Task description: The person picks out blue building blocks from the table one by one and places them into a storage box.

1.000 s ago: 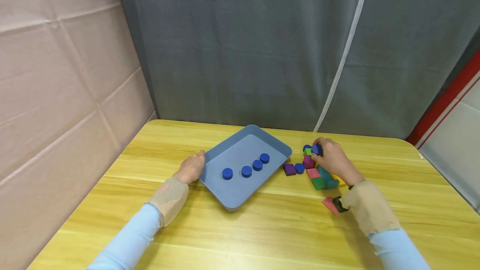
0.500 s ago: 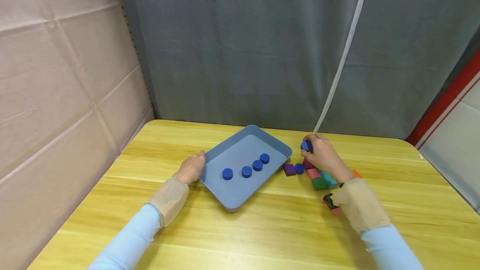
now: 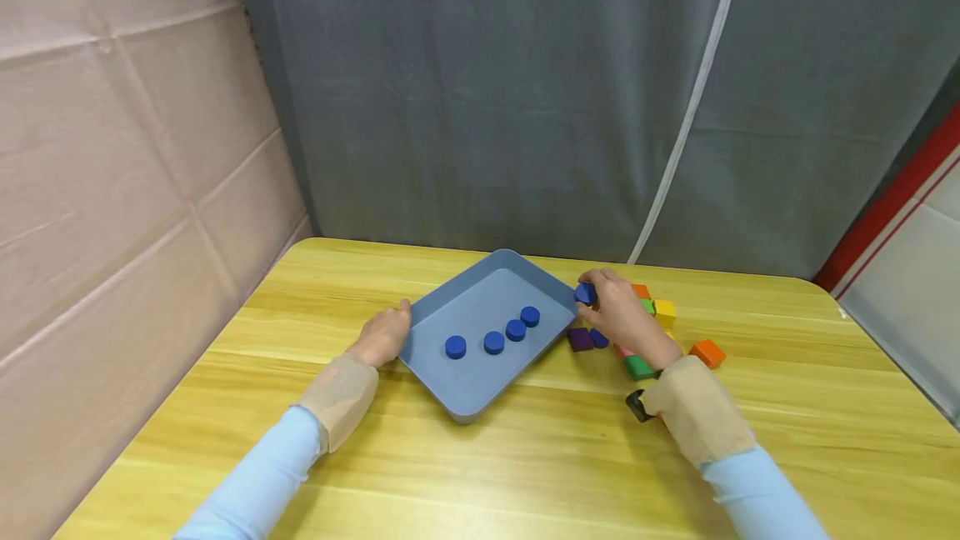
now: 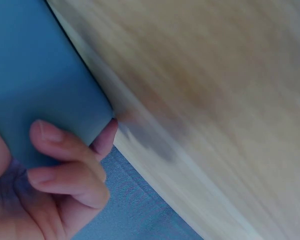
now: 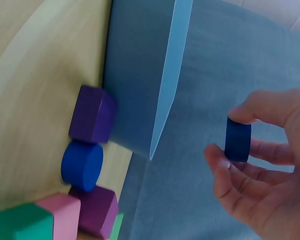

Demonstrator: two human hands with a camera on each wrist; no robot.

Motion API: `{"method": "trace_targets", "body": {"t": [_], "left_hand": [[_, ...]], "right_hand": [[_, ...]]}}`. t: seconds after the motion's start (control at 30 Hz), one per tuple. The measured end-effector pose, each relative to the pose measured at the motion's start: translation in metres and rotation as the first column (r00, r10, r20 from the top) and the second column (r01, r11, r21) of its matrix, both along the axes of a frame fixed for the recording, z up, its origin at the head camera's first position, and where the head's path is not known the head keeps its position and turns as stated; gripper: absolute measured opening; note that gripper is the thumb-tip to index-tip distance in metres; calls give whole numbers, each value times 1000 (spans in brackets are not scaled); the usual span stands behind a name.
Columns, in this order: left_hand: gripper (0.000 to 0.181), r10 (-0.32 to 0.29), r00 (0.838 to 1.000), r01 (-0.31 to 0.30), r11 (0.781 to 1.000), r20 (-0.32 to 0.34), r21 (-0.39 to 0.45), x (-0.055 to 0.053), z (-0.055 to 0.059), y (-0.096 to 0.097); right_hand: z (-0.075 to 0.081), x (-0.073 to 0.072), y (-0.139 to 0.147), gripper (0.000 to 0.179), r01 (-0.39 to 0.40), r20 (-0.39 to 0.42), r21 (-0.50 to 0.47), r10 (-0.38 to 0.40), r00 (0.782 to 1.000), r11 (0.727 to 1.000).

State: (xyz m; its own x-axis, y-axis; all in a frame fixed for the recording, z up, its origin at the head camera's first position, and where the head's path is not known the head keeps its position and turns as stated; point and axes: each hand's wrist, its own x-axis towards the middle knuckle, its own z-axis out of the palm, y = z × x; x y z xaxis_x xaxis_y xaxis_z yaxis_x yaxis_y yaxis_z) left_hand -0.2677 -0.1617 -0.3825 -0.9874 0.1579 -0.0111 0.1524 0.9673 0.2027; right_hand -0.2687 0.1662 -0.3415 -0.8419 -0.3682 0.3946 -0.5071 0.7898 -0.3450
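My left hand (image 3: 382,336) grips the left side of a shallow blue-grey tray (image 3: 491,286), fingers curled at its wall (image 4: 40,85) in the left wrist view. Several blue round blocks (image 3: 493,343) lie flat inside the tray. By the tray's right corner, my right hand (image 3: 628,323) holds up another blue round block (image 5: 238,140), pinched between thumb and fingertips. Beneath that hand, a purple block (image 5: 92,115) sits against the tray's outer wall, with one more blue round block (image 5: 82,165) beside it on the table.
A cluster of coloured blocks lies right of the tray: a green block (image 3: 639,367), a yellow block (image 3: 664,312) and an orange block (image 3: 707,353) among them. The right forearm partly covers it. A grey curtain (image 3: 480,107) hangs behind the wooden table (image 3: 525,473).
My right hand has moved left with the blue round block, from over the block cluster to the tray's right corner. The left hand and the tray have stayed put.
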Motion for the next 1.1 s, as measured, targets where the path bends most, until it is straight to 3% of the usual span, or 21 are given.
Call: {"method": "trace_targets", "body": {"t": [0.53,0.77,1.1], "left_hand": [[34,6,1000,-6,1000,12,-6,1,2,2],[34,6,1000,-5,1000,8,-3,1,2,2],[36,9,1000,-9,1000,16,3,2,1,1]], "right_hand": [[-7,2,-26,32,-73,9,18,73,997,997],[-9,6,-41,33,-103,70,3,102,992,995],[-12,13,-60,34,-158,92,1,157,983,987]]}}
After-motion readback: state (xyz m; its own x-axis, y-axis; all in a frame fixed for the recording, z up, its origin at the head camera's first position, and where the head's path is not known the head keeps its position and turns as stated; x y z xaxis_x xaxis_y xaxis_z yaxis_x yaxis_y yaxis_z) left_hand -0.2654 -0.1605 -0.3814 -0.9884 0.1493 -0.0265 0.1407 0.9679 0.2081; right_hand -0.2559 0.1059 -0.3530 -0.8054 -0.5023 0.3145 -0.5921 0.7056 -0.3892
